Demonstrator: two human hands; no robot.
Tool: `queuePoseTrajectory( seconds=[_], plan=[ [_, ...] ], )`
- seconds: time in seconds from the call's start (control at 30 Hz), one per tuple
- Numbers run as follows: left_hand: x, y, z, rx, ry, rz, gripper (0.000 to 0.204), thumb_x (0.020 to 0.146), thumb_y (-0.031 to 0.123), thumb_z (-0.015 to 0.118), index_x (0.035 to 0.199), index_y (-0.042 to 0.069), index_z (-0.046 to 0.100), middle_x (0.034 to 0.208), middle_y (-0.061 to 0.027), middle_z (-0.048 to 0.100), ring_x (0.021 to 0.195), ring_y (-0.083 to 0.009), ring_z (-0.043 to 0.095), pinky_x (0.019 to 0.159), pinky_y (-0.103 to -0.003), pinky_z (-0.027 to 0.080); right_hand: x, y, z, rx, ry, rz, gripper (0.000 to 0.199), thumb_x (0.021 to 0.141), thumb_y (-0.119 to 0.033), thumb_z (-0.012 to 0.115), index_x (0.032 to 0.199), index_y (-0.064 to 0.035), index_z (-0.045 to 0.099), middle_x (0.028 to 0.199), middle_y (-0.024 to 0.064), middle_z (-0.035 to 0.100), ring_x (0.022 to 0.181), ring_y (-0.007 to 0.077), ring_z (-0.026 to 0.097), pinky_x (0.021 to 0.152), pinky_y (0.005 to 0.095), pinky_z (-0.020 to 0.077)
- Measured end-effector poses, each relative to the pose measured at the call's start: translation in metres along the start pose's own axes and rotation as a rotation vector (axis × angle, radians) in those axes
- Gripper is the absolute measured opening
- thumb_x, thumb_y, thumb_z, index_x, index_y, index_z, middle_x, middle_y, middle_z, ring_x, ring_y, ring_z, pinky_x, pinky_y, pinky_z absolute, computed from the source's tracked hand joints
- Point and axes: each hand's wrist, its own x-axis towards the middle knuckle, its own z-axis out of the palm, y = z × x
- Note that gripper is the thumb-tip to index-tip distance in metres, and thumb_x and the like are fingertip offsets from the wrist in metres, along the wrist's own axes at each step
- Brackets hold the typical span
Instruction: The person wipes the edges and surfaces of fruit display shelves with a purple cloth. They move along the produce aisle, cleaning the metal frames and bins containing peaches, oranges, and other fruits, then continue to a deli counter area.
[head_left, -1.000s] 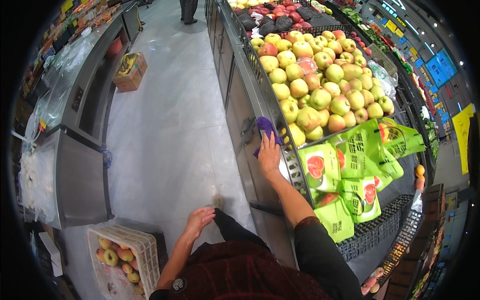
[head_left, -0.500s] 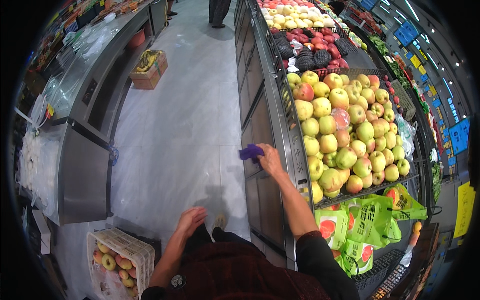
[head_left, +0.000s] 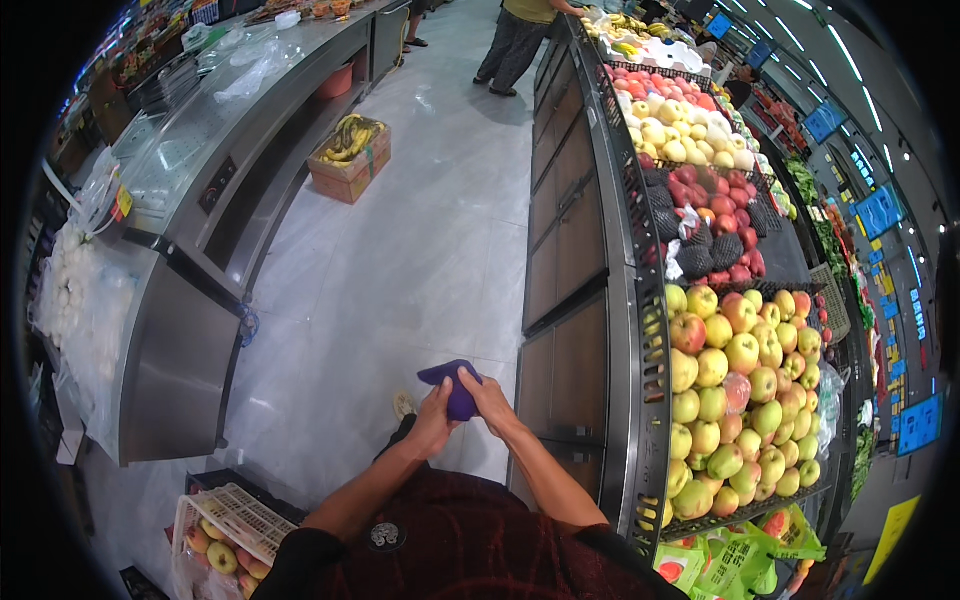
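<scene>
A purple cloth point(head_left: 461, 400) is bunched up in front of my body, held between both hands over the aisle. My left hand point(head_left: 433, 422) closes on its left side, with a flap of cloth sticking out above the fingers. From the other side my right hand point(head_left: 490, 402) grips it, thumb along the top edge. Most of the fingertips are hidden behind the cloth. To the right, apart from my hands, a black crate of yellow-red apples point(head_left: 741, 353) rests on the metal-edged display stand point(head_left: 620, 330).
A white crate point(head_left: 240, 520) with apples sits on the floor at lower left. Farther up the aisle is a cardboard box point(head_left: 345, 180) of bananas. A steel counter point(head_left: 180, 360) lines the left side. Another person point(head_left: 512, 45) stands at the stand's far end. Green printed bags point(head_left: 735, 560) hang lower right.
My right hand has come away from the stand's side with the purple cloth, moving left and down. My left hand has risen and taken hold too. The view has shifted.
</scene>
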Motion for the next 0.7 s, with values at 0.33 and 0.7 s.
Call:
queuePoseTrajectory(
  seconds=[0.33, 0.7],
  plan=[
    [0.108, 0.146, -0.146, -0.121, 0.476, 0.090, 0.031, 0.096, 0.029, 0.050, 0.099, 0.002, 0.065, 0.092, -0.0104, 0.062, 0.088, -0.0207, 0.060, 0.079, -0.034, 0.049, 0.090, -0.076, 0.055, 0.259, -0.201, 0.131, 0.042, 0.088, 0.003, 0.057, 0.129, -0.0015, 0.050, 0.109, 0.0075, 0.061, 0.094, 0.0157, 0.061, 0.078, 0.0295, 0.0520],
    [0.106, 0.203, -0.101, -0.355, -0.196, 0.087, 0.068, 0.095, 0.047, 0.049, 0.149, 0.026, 0.013, 0.153, -0.0066, 0.018, 0.139, -0.0271, 0.022, 0.105, -0.061, 0.029, 0.225, -0.142, 0.134, -0.154, -0.016, -0.174, 0.024, 0.086, -0.020, 0.070, 0.098, 0.0008, 0.067, 0.084, 0.0029, 0.066, 0.072, 0.0111, 0.061, 0.064, 0.0260, 0.0502]
  ],
)
